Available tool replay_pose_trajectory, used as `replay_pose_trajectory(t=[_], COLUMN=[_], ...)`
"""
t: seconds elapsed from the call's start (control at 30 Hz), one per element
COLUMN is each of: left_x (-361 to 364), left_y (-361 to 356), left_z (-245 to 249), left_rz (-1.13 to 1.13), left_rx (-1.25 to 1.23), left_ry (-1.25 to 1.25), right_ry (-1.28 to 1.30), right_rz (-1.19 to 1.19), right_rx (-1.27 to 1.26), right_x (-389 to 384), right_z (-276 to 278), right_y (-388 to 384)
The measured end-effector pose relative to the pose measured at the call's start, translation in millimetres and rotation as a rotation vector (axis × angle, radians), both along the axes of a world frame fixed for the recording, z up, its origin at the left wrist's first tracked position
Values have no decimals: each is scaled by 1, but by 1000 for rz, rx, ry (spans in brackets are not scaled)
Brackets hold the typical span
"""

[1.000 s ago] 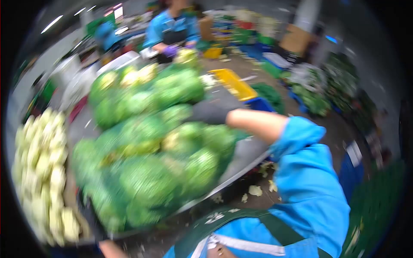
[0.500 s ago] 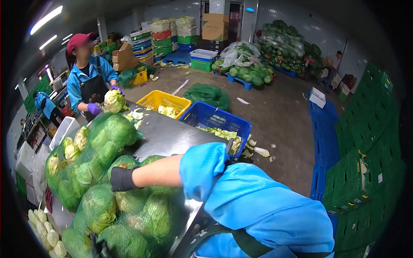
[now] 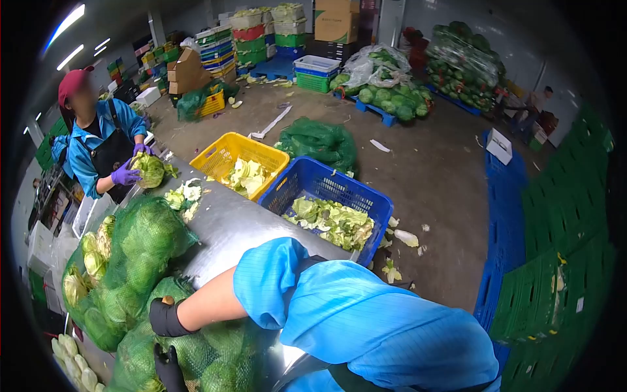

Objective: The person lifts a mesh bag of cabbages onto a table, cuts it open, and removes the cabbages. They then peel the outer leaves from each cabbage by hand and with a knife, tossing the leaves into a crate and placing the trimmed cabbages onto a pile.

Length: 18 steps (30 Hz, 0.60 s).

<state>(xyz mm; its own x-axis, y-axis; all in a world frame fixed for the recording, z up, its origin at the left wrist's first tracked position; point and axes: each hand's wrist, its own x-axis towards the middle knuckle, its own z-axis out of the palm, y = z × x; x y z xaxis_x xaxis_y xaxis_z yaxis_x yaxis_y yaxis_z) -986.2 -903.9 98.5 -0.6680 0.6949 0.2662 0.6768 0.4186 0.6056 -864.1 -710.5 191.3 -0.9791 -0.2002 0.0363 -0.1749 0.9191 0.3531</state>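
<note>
My right hand (image 3: 167,316), in a black glove with a bare wrist, rests on a green net bag of cabbages (image 3: 219,343) on the metal table; its fingers are bent around something brownish too small to name. Just below it, my left hand (image 3: 170,369), also black-gloved, touches the netting with thumb and finger apart. Another net bag of cabbages (image 3: 140,255) lies beyond my hands. Pale peeled cabbages (image 3: 101,245) lie at its left side.
Across the metal table (image 3: 225,215), a co-worker in purple gloves holds a cabbage (image 3: 149,171). A yellow crate (image 3: 271,157) and a blue crate (image 3: 379,202) hold leaves. Pale vegetables (image 3: 73,362) lie lower left. Green crates (image 3: 555,261) stand at right.
The view has shifted. My right hand has moved down and left over the net bag, and more of my left hand shows. The co-worker's cabbage has turned in their hands.
</note>
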Motion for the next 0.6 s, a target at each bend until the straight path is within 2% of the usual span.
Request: replay_pose_trajectory(t=[0.03, 0.07, 0.1, 0.13, 0.23, 0.27, 0.3, 0.37, 0.43, 0.5, 0.53, 0.57, 0.6], left_x=[-5, 20, 66, 91, 58, 49, 40, 54, 56, 36, 18, 19, 23], left_y=[-2, 8, 22, 32, 33, 34, 30, 39, 46, 39, 33, 34, 34], left_z=[-14, 9, 58, 84, 53, 42, 36, 65, 72, 58, 41, 46, 50], left_rz=[28, 35, 93, 151, 284, 290, 289, 362, 293, 161, 156, 131, 115], left_rx=[27, 19, -238, -497, -403, -243, -244, -539, -585, -498, -426, -384, -369], left_ry=[108, 104, 132, 158, 32, 97, 97, -31, 14, -10, -215, -236, -229], right_ry=[-3, -13, -22, -11, -39, -39, 8, 100, 194, 132, 65, 59, 170], right_rz=[11, 3, -7, 93, 120, 123, 123, 111, 80, 38, 20, 4, 62], right_rx=[-4, -4, -5, 20, 32, 28, -56, -226, -401, -316, -219, -209, -306], right_x=[-2, -4, -5, 0, -13, -18, -22, -32, -35, -29, -23, -14, -7], right_z=[-2, -3, -3, 2, -12, -18, -24, -46, -61, -59, -57, -54, -51], right_y=[5, 6, 8, 9, -1, 0, 3, 10, 15, 20, 26, 37, 49])
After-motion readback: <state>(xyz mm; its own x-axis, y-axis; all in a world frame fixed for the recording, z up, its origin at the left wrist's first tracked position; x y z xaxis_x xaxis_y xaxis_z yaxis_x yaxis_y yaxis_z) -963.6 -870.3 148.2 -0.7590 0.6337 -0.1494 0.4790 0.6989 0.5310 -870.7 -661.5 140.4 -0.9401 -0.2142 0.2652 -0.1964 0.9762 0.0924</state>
